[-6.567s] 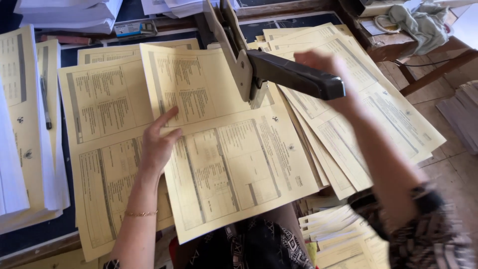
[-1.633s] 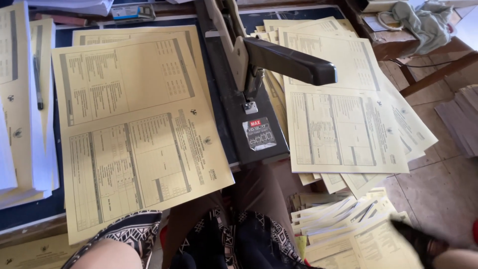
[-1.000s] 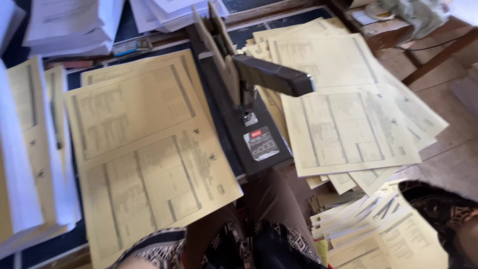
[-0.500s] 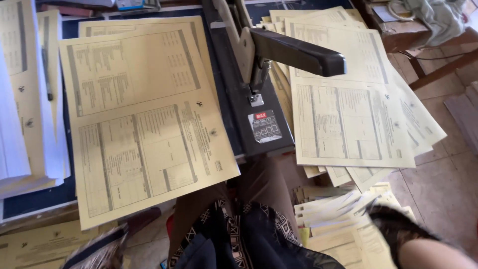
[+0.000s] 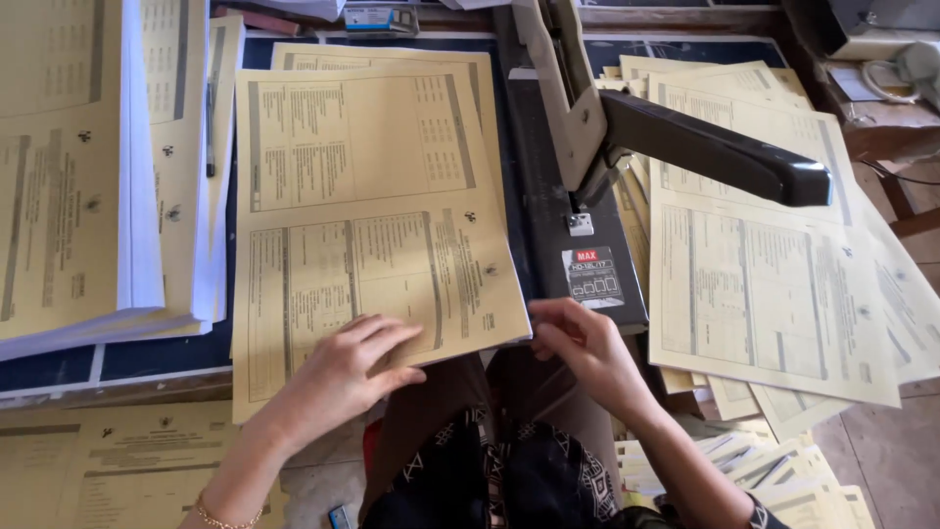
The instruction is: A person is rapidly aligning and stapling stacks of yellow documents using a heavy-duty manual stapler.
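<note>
A stack of yellow printed sheets (image 5: 367, 196) lies on the dark table, left of a large long-arm stapler (image 5: 587, 176) whose black handle points up to the right. My left hand (image 5: 348, 367) rests flat on the near part of the top sheet, fingers spread. My right hand (image 5: 587, 348) pinches the sheet's near right corner, just below the stapler's base. Neither hand touches the stapler.
Tall piles of yellow and white sheets (image 5: 88, 167) stand at the left. More loose yellow sheets (image 5: 774, 284) fan out to the right of the stapler and spill below near my lap. A pen (image 5: 210, 127) lies on the left pile. A wooden stool (image 5: 881, 88) is far right.
Both hands were out of sight for the last second and have now come up onto the near edge of the left stack. Earlier, my right hand held the stapler handle.
</note>
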